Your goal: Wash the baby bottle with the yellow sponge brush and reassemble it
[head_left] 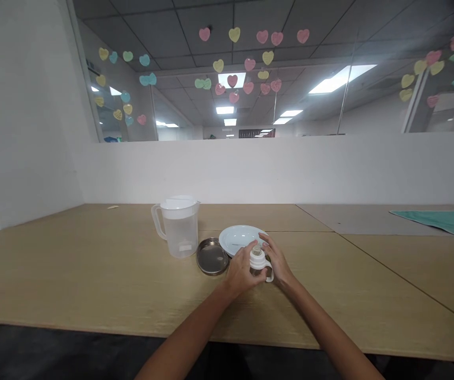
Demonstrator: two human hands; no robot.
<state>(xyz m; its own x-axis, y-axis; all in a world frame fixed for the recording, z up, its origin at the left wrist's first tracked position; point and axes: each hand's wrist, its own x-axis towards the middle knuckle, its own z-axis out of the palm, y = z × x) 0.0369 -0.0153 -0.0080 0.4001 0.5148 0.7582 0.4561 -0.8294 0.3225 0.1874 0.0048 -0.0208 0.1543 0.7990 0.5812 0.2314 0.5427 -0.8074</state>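
Two hands are meeting over one small white baby bottle (259,262), which is standing on the wooden surface (92,274) near the middle of the view, just at the 6 o'clock edge of a white plate (237,236). The left hand (242,273) is wrapping around the bottle's lower body from 9 o'clock, its grip clenched on it. The right hand (276,262) is coming in from 3 o'clock, with fingers curling over the cap and the looped side handle, so it is grasping the bottle too.

Judging from how things lie, the work is looking barely begun: the cap and teat are sitting on the bottle, and whether they are being tightened or loosened cannot be told. Nothing is lying in the plate that can be made out clearly.

The bottle's long axis is running upright, with the teat pointing up toward 12 o'clock and tilting only slightly, if at all. Its handle loop is sticking out toward 4 o'clock.

At 9 o'clock from the bottle, a shallow round metal dish (211,256) is lying flat, touching or nearly touching the plate. Farther toward 10 o'clock, a clear plastic pitcher (178,228) with a white lid is standing upright, handle facing 9 o'clock. A teal cloth (446,221) is lying well apart at 2 o'clock.
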